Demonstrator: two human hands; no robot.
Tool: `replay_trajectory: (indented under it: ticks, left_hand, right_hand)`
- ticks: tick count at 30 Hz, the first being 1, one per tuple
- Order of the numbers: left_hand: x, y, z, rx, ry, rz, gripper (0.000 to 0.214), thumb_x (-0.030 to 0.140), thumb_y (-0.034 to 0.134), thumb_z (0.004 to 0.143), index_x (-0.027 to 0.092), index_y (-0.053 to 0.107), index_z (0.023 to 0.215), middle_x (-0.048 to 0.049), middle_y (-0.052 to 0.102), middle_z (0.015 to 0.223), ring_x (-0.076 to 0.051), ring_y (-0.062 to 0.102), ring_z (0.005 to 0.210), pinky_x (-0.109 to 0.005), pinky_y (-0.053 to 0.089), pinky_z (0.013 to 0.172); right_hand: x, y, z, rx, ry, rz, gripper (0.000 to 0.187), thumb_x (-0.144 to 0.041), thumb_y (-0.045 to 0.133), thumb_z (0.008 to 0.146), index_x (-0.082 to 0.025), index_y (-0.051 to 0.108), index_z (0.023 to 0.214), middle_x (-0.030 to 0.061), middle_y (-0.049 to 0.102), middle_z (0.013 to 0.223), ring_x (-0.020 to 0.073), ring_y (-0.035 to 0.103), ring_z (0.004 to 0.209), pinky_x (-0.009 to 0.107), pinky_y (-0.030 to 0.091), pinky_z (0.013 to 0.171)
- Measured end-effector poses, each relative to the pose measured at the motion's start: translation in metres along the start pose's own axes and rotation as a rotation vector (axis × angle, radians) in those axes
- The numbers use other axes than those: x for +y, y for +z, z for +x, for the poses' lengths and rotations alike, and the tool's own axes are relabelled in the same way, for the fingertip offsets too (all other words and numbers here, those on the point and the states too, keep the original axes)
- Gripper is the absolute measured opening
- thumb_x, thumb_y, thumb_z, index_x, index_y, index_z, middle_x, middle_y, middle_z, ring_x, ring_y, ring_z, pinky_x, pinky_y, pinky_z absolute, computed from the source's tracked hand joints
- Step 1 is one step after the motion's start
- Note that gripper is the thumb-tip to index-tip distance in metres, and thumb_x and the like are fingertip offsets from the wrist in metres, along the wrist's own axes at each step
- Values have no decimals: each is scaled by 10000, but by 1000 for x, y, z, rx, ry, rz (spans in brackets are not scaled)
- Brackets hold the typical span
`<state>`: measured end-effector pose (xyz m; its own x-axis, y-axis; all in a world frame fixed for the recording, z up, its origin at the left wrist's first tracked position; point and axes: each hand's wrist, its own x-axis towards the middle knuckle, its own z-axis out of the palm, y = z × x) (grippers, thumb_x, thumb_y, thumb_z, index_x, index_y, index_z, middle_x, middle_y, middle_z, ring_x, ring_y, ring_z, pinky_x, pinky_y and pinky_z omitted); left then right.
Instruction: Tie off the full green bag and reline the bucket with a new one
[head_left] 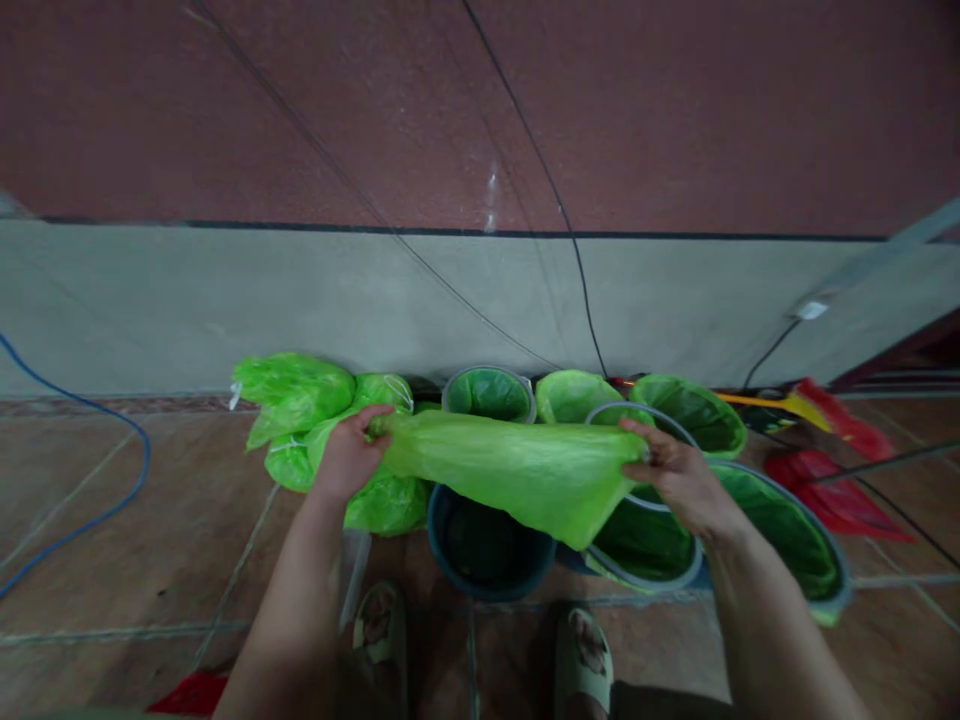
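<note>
A light green plastic bag (517, 465) is stretched flat between my two hands above a row of bins. My left hand (349, 452) is closed on its left end. My right hand (671, 475) pinches its right edge. Directly under the bag stands a dark blue unlined bin (487, 550). Beside it, below my right hand, is a grey-rimmed bin with a green liner (645, 555).
Several more green-lined bins (487, 392) stand along the grey wall base. Tied green bags (296, 395) are heaped at the left. Red and yellow dustpans (832, 465) lie at the right. A blue cable (82, 500) crosses the tiled floor at left. My sandalled feet (589, 650) are below.
</note>
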<state>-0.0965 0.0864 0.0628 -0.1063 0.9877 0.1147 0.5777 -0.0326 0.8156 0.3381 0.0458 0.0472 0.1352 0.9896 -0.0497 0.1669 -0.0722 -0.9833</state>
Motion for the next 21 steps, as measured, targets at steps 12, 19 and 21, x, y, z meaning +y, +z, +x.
replay_trajectory:
  ticks: [12, 19, 21]
  left_hand:
    - [-1, -4, 5, 268, 140, -175, 205, 380, 617, 692, 184, 633, 751, -70, 674, 1098, -218, 621, 977, -291, 501, 771]
    - [10, 3, 0, 285, 9, -363, 243, 411, 605, 738, 199, 578, 853, 64, 492, 574, -102, 438, 504, -213, 362, 512]
    - [9, 5, 1, 307, 16, -229, 247, 395, 599, 750, 188, 605, 885, 64, 487, 555, -103, 424, 488, -215, 339, 498]
  right_hand:
    - [-1, 5, 8, 271, -278, -194, 127, -322, 699, 664, -232, 681, 752, 54, 665, 1127, 263, 591, 1080, 430, 418, 996]
    - [-20, 21, 3, 418, -215, 181, 212, -341, 707, 675, -223, 611, 823, -31, 586, 706, 142, 541, 639, 279, 459, 651]
    - [-20, 20, 4, 443, -208, 30, 224, -390, 687, 703, -211, 598, 805, -24, 574, 692, 142, 509, 621, 279, 433, 614]
